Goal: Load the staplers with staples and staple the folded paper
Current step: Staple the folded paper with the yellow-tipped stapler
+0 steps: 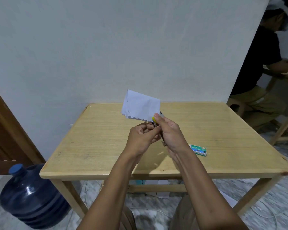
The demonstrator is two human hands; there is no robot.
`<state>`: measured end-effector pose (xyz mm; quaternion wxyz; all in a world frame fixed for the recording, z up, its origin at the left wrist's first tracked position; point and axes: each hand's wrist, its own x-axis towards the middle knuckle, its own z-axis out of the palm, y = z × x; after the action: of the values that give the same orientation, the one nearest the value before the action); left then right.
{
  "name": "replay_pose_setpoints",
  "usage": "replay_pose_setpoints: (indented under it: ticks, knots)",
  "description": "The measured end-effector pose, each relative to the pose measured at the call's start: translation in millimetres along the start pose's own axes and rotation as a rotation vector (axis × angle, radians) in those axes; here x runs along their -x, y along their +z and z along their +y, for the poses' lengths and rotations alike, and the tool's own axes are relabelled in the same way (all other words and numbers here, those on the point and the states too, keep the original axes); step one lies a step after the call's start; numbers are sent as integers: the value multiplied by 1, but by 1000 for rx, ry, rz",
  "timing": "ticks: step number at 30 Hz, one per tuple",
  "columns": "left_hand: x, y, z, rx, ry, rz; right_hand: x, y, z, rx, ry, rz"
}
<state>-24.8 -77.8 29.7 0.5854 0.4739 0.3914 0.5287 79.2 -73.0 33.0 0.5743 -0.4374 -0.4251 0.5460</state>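
Note:
A folded white paper (140, 105) stands up in the air above the wooden table (96, 143), its lower right corner caught in a small stapler (163, 142) with a yellow part near its top. My right hand (170, 131) grips the stapler, thumb pressed near the yellow part. Just left of it, my left hand (142, 138) has its fingers curled and pinches at the stapler's lower front; exactly what it holds is hidden. Most of the stapler is covered by both hands. A green and white staple box (198, 149) lies on the table to the right.
A large blue water jug (32, 196) stands on the floor left of the table. A brown door (5, 130) is at the left edge. Another person (263, 63) sits at a second table at the right. Papers and cables lie under the table.

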Motion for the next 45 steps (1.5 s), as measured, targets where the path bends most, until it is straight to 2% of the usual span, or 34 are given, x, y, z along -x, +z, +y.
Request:
replay_pose_setpoints:
  ticks: [4, 7, 9, 12, 16, 18, 24, 30, 33, 36, 40, 45]
  knots:
    - [0, -4, 2, -57, -16, -39, 0, -1, 0, 13, -3, 14]
    - [-2, -20, 10, -219, -84, -192, 1, -7, -2, 20, 3, 1]
    - [-6, -32, 17, -247, -118, -266, 1, -12, -3, 27, -15, -6]
    - [-11, -40, 27, -127, -76, -189, 3, -16, -6, 87, -6, -1]
    - [-16, -32, 31, -46, 41, 62, 3, -14, -4, 236, 7, 52]
    - [-18, -31, 30, -40, 41, 128, 4, -14, -4, 231, 21, 31]
    - [-20, -37, 24, 36, -7, 157, 4, -19, -7, 78, 75, 52]
    - [-19, -40, 19, -86, -60, 23, 2, -22, -3, 165, 22, 143]
    - [-23, -43, 18, -127, -108, 11, 1, -29, -5, 195, -8, 114]
    - [-33, -47, 20, -266, -123, -4, 2, -40, -11, 297, -12, 94]
    - [-56, -33, 18, -302, -135, 39, -6, -64, -10, 380, -46, 241]
    - [-110, 10, -4, -239, -147, 145, -22, -104, -19, 363, 53, 361]
